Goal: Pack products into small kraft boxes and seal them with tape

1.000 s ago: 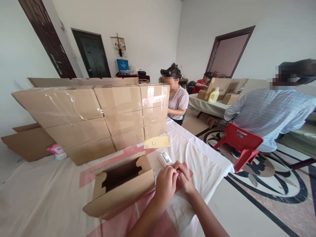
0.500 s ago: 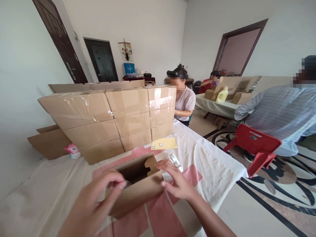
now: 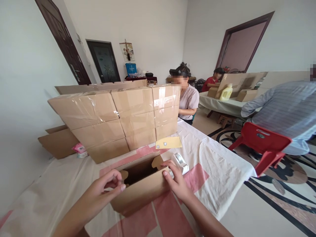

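Note:
An open brown cardboard box (image 3: 142, 191) lies on the cloth-covered table (image 3: 217, 171) in front of me, its top flaps up and its inside dark. My left hand (image 3: 105, 191) is at the box's left end, thumb and fingers pinched on the small end flap. At the right end, my right hand (image 3: 175, 181) has its thumb on the front wall and its fingers over the end flap. A white tape dispenser (image 3: 182, 162) lies just behind my right hand.
Behind the open box is a stack of sealed taped boxes (image 3: 118, 115), with a yellow card (image 3: 169, 142) at its foot. Flat cardboard (image 3: 58, 141) and a pink packet (image 3: 79, 148) lie at the left. A red chair (image 3: 264, 143) and seated people are at the right.
My hands were together at the box's right side. They have parted: the left went to the box's left end, the right to its right end. The view shifted left.

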`<state>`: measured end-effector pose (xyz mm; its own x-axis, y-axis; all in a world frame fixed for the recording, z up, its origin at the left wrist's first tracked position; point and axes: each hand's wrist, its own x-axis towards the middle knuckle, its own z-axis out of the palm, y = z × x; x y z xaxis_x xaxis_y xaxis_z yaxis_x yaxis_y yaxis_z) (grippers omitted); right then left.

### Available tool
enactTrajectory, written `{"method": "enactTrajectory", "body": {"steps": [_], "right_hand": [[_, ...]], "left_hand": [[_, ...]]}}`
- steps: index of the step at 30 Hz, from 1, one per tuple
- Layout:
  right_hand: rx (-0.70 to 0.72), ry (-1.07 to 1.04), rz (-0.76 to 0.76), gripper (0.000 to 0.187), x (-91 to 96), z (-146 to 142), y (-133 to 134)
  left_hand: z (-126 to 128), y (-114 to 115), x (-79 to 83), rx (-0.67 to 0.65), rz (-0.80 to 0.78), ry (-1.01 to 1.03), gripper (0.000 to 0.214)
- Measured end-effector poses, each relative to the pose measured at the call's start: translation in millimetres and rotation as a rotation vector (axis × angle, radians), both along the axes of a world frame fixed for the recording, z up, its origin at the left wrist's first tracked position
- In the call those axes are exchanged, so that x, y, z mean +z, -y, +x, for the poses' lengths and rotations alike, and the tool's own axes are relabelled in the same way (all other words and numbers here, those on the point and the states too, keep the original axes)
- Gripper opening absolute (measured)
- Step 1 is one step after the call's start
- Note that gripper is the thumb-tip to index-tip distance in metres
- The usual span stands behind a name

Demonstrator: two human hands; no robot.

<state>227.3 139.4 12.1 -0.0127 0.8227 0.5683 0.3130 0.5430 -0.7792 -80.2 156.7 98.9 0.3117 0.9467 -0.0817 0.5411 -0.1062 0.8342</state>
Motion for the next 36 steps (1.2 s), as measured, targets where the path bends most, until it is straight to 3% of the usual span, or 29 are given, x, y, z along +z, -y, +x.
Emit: {"method": "enactTrajectory", "body": {"steps": [9, 15, 18, 22, 26, 30, 36], "right_hand": [[-0.095, -0.022, -0.065, 0.022, -1.8, -8.1, -3.3], [-0.129, -0.017, -0.047, 0.031, -10.1, -11.1, -10.3], [-0.136, 0.096, 0.010, 0.052, -6.1, -4.8, -14.2], [-0.024, 0.426, 0.054, 0.072, 14.6, 2.8, -17.4], [0.015, 0.562, 0.061, 0.066, 27.7, 2.6, -20.4], [0.016, 0.570, 0.057, 0.049, 23.1, 1.9, -21.2], [0.015, 0.506, 0.041, 0.046, 16.4, 2.5, -19.8]], "left_hand": [[-9.2, -3.6, -4.8, -0.105, -0.060, -0.016, 0.033], [4.3, -9.1, -1.4, 0.003, 0.036, -0.126, 0.029], [5.5, -4.4, 4.3, 0.045, 0.071, -0.140, 0.026], [3.6, 4.0, 13.2, 0.042, 0.111, -0.107, 0.028], [1.9, 6.6, 15.9, 0.077, 0.176, -0.082, 0.028], [7.2, 5.9, 18.2, 0.088, 0.198, -0.079, 0.026], [35.9, -0.1, 21.9, 0.003, 0.095, -0.032, 0.020]]}}
